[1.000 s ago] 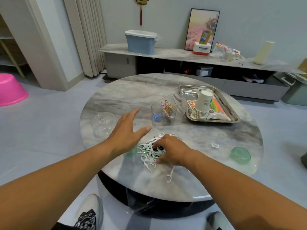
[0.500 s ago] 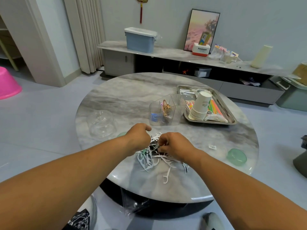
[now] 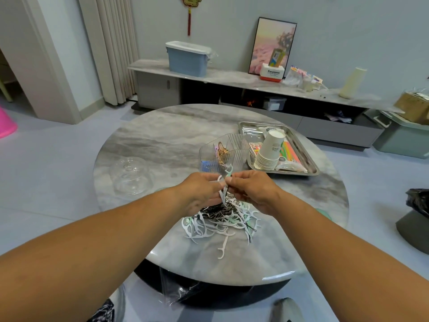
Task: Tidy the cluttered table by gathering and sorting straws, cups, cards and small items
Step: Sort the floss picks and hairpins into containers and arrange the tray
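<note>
**Floss picks gathered above the marble worktop**

While thin white and mint plastic floss picks (image 3: 220, 220) lay tangled on the glossy round worktop (image 3: 162, 145), both hands met just above the heap. The left hand (image 3: 202, 190) and right hand (image 3: 251, 190) each had fingers curled, pinching a small raised bunch (image 3: 224, 182) between them.

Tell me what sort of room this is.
Most likely a home living room: a round marble coffee table, a long low TV-style cabinet along the wall with a framed picture leaning on it, and curtains beside a doorway.
</note>
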{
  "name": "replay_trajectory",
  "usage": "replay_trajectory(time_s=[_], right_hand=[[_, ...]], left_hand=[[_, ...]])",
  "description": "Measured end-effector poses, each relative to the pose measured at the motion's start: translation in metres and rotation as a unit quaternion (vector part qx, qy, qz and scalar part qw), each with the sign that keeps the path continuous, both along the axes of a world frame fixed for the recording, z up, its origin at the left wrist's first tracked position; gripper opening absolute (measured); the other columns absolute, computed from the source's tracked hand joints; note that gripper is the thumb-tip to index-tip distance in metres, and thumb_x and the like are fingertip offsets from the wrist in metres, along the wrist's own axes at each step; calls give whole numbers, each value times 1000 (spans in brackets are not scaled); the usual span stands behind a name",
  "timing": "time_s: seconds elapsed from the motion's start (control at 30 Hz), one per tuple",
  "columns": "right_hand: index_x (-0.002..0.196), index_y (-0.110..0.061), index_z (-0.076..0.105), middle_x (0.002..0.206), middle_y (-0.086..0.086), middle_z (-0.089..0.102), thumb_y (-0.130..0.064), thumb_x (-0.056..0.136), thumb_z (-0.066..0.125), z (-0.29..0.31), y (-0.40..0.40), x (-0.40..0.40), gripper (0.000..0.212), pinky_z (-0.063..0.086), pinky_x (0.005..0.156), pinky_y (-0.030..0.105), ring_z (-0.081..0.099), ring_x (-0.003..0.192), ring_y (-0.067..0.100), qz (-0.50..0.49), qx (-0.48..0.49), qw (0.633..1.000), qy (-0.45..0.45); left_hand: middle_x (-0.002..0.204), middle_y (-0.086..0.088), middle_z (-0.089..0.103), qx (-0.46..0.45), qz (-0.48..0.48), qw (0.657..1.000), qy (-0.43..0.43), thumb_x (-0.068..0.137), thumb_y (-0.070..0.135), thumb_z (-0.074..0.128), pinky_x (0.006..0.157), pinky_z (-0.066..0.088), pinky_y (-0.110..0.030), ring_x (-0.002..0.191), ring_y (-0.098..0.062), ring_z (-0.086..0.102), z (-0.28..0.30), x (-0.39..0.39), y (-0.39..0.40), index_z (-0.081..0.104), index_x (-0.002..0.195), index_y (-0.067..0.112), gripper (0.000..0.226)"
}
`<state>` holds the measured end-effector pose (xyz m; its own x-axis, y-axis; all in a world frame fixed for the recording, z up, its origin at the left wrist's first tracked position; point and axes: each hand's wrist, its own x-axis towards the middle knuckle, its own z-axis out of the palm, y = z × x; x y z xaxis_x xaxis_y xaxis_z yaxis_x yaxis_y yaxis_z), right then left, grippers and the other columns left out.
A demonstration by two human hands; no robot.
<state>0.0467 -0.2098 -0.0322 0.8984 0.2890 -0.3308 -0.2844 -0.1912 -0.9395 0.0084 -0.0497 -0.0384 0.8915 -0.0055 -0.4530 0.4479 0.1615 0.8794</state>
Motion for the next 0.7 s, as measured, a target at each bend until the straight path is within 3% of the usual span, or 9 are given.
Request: replay_trajectory(time_s=[0.07,0.2,0.33,0.43,0.6,0.7], right_hand=[[108,0,73,69,5,66,-12,94,70,1,4,0,18,52,56,19,59,58,9,-4,4,1000,10],[111,-1,72,71,7,64,-13,96,69,1,7,1,19,48,56,21,56,58,11,-11,-18,1000,9],[112,-3,71,78,10,67,-14,97,67,2,7,2,19,46,54,23,57,59,12,-30,-40,999,8],[108,-4,72,76,9,68,-12,96,68,3,5,3,15,48,55,23,57,56,12,-23,-42,999,9],[99,-5,75,75,8,71,-4,89,75,7,3,1,10,52,55,20,61,58,10,4,-55,998,-31],[101,-1,75,79,11,73,-1,83,79,8,4,1,18,55,59,21,65,63,14,-3,-48,998,-49]], left_hand=[[112,-16,73,-20,14,1000,-5,97,5,65,94,58,-40,104,-28,71,-2,2,-5,65,126,7,29],[103,-18,75,-31,46,998,-5,94,-4,65,67,63,-31,83,-23,76,-3,4,-6,66,119,4,27],[98,-20,74,-34,72,997,9,92,-12,63,53,58,-25,65,-20,75,2,9,-1,66,118,-1,28],[95,-19,74,-52,67,996,17,94,-10,61,54,60,-26,65,-20,75,4,10,2,65,120,-4,28],[106,-19,73,-70,52,996,18,92,-10,63,64,62,-27,86,-23,73,4,7,3,60,128,-5,36],[96,-15,74,-77,61,995,10,87,-9,69,60,61,-24,81,-20,74,3,6,2,61,124,-5,38]])
